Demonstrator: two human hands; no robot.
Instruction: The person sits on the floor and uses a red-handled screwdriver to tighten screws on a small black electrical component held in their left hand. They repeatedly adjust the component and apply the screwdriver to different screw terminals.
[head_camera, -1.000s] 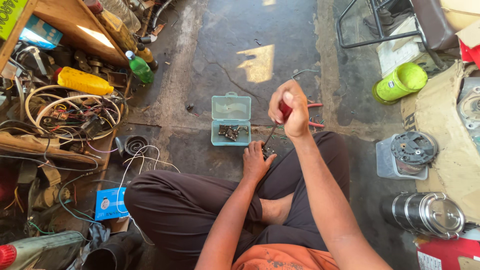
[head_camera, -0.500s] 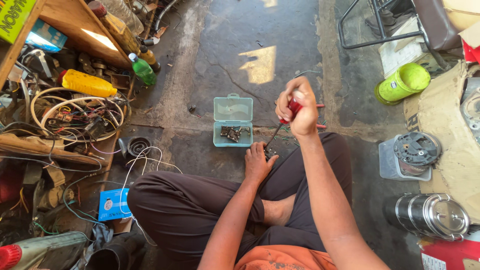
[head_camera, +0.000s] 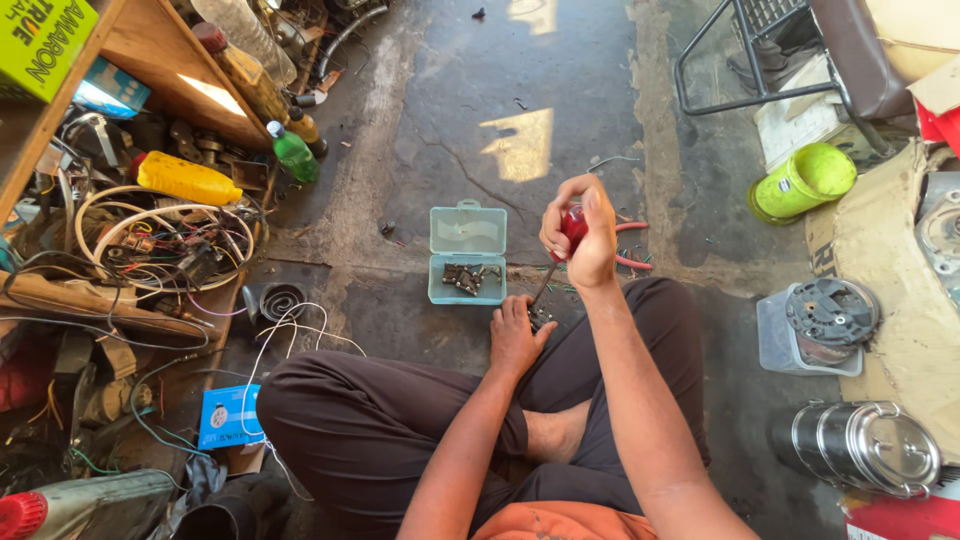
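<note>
I sit cross-legged on a concrete floor. My right hand (head_camera: 583, 232) is wrapped around the red handle of a screwdriver (head_camera: 571, 226) held upright, its thin shaft slanting down to a small dark part (head_camera: 540, 319) on my knee. My left hand (head_camera: 518, 336) presses down on that part and steadies it; most of the part is hidden under the fingers. Just beyond my knee lies an open pale-green plastic box (head_camera: 467, 252) with several small dark screws in its lower half.
A wooden shelf (head_camera: 165, 70) at left is crowded with wire coils, a yellow bottle (head_camera: 187, 179) and a green bottle (head_camera: 294, 153). A blue carton (head_camera: 229, 417) lies by my left leg. At right: a lime-green cup (head_camera: 803, 180), a round black part on a tray (head_camera: 827, 320), a steel container (head_camera: 858, 446), a chair frame (head_camera: 748, 60).
My right hand has shifted its grip around the screwdriver handle and the tool stands a little more upright. The left hand stays on the small part. The view has drifted slightly.
</note>
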